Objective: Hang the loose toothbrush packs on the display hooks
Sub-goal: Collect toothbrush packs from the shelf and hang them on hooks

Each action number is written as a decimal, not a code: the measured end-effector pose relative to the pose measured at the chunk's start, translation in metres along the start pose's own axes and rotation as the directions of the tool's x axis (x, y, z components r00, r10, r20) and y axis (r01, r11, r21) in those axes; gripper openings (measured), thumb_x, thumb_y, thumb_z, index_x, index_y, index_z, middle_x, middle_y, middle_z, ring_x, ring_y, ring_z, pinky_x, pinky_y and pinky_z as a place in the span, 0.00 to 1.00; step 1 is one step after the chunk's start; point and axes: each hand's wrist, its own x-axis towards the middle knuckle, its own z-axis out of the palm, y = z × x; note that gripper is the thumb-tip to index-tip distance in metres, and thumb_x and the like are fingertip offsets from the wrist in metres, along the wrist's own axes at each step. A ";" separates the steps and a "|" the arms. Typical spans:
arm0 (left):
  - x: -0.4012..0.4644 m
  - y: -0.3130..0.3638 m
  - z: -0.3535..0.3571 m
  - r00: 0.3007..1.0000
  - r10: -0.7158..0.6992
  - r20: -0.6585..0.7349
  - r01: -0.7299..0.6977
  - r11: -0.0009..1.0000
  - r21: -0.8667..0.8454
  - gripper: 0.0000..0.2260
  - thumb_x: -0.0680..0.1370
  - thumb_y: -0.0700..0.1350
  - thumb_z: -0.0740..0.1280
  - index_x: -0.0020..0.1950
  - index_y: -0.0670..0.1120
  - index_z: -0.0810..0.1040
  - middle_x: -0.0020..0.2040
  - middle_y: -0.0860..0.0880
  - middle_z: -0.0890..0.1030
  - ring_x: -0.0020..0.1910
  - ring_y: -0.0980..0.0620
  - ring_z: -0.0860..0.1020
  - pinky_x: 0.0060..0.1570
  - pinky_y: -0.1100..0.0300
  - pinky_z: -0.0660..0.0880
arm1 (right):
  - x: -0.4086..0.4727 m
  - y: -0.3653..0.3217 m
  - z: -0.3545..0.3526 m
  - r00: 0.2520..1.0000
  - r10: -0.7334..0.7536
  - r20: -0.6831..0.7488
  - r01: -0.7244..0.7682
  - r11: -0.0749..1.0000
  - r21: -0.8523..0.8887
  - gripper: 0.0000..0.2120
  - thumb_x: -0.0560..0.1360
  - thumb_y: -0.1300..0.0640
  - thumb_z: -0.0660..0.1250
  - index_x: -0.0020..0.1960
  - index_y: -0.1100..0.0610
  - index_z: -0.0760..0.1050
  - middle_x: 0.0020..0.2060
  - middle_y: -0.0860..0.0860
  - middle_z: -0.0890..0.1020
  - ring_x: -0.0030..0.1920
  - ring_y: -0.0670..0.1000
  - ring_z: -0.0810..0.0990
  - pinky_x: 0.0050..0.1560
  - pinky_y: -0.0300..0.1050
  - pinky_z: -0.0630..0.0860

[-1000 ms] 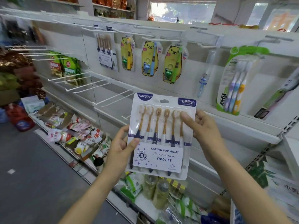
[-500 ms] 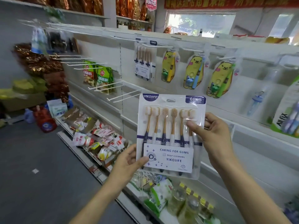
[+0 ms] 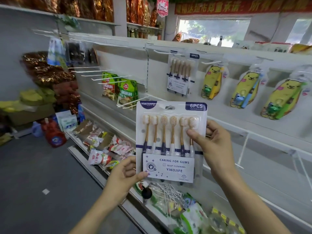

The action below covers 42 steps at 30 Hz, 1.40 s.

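I hold a white blister pack of brown-handled toothbrushes (image 3: 170,141) upright in front of the white display wall. My left hand (image 3: 125,174) pinches its lower left corner. My right hand (image 3: 213,144) grips its right edge, thumb on the front. A matching pack (image 3: 180,76) hangs on a hook higher up on the wall. To its right hang three yellow bear-shaped toothbrush packs (image 3: 244,89). Bare white hooks (image 3: 131,102) stick out just left of the held pack's top.
Green snack bags (image 3: 125,92) hang on hooks to the left, with more bare hooks (image 3: 94,72) beside them. A low shelf (image 3: 104,146) holds small red and white packets. Loose white hooks and bottles (image 3: 170,196) lie below the pack. Grey aisle floor (image 3: 33,183) spreads at left.
My view has swung left along the wall, so the hanging packs sit further right. Both hands keep the same hold, with the pack a little lower against the wall.
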 end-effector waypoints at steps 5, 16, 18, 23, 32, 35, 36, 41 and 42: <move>0.050 0.002 -0.036 0.999 0.033 -0.031 -0.033 0.999 0.003 0.22 0.71 0.49 0.79 0.60 0.44 0.79 0.55 0.48 0.86 0.52 0.47 0.85 0.52 0.57 0.82 | 0.050 0.012 0.041 0.999 -0.028 0.023 0.029 1.000 -0.011 0.15 0.73 0.68 0.73 0.59 0.59 0.80 0.48 0.51 0.88 0.49 0.52 0.87 0.47 0.43 0.83; 0.189 0.018 -0.086 0.991 0.115 -0.062 -0.111 0.992 0.060 0.18 0.70 0.40 0.75 0.60 0.45 0.80 0.52 0.47 0.87 0.51 0.47 0.85 0.53 0.55 0.82 | 0.179 0.042 0.096 0.987 -0.161 0.028 0.160 0.987 0.015 0.14 0.73 0.68 0.74 0.56 0.55 0.81 0.46 0.50 0.88 0.48 0.50 0.87 0.49 0.45 0.82; 0.206 0.020 -0.091 0.991 0.126 -0.049 -0.124 0.991 0.053 0.18 0.71 0.39 0.74 0.60 0.45 0.80 0.52 0.48 0.87 0.50 0.47 0.85 0.51 0.58 0.82 | 0.194 0.044 0.102 0.985 -0.171 0.016 0.170 0.985 0.020 0.14 0.73 0.68 0.74 0.56 0.57 0.81 0.46 0.50 0.88 0.48 0.50 0.87 0.49 0.44 0.82; 0.244 0.028 -0.100 0.989 0.145 -0.003 -0.145 0.989 0.033 0.21 0.70 0.40 0.75 0.63 0.45 0.79 0.53 0.48 0.87 0.51 0.47 0.85 0.51 0.61 0.81 | 0.220 0.046 0.112 0.979 -0.202 -0.030 0.202 0.979 -0.004 0.14 0.73 0.67 0.74 0.57 0.58 0.80 0.46 0.50 0.88 0.48 0.50 0.87 0.50 0.44 0.82; 0.301 0.038 -0.111 0.956 0.224 0.187 -0.223 0.974 -0.028 0.20 0.69 0.42 0.74 0.60 0.48 0.80 0.53 0.50 0.87 0.51 0.51 0.85 0.52 0.61 0.81 | 0.229 0.034 0.124 0.939 -0.283 -0.196 0.264 0.958 -0.116 0.15 0.73 0.66 0.74 0.59 0.60 0.80 0.48 0.52 0.88 0.50 0.53 0.87 0.51 0.46 0.82; 0.321 0.039 -0.119 0.934 0.236 0.269 -0.233 0.972 -0.045 0.20 0.68 0.43 0.75 0.60 0.49 0.80 0.53 0.51 0.87 0.52 0.51 0.85 0.52 0.60 0.81 | 0.226 0.031 0.134 0.919 -0.290 -0.267 0.259 0.955 -0.144 0.15 0.73 0.67 0.74 0.59 0.61 0.80 0.48 0.53 0.88 0.50 0.53 0.87 0.51 0.45 0.82; 0.327 0.039 -0.122 0.925 0.241 0.294 -0.236 0.970 -0.053 0.21 0.68 0.43 0.75 0.61 0.49 0.80 0.53 0.51 0.87 0.52 0.50 0.85 0.52 0.59 0.81 | 0.225 0.030 0.138 0.911 -0.293 -0.289 0.256 0.953 -0.161 0.15 0.73 0.66 0.74 0.59 0.60 0.80 0.48 0.53 0.88 0.50 0.53 0.87 0.52 0.46 0.82; 0.350 0.045 -0.132 0.870 0.273 0.410 -0.268 0.961 -0.072 0.18 0.68 0.44 0.75 0.58 0.49 0.81 0.52 0.53 0.87 0.50 0.53 0.85 0.49 0.62 0.81 | 0.216 0.024 0.157 0.861 -0.321 -0.396 0.244 0.942 -0.232 0.14 0.73 0.66 0.74 0.57 0.57 0.80 0.48 0.52 0.88 0.51 0.53 0.86 0.54 0.49 0.83; 0.354 0.045 -0.133 0.860 0.275 0.429 -0.272 0.960 -0.070 0.17 0.69 0.44 0.75 0.57 0.50 0.81 0.52 0.54 0.87 0.50 0.53 0.85 0.49 0.61 0.81 | 0.214 0.023 0.160 0.851 -0.323 -0.414 0.240 0.941 -0.240 0.14 0.73 0.66 0.74 0.58 0.58 0.80 0.48 0.52 0.88 0.51 0.54 0.86 0.55 0.49 0.82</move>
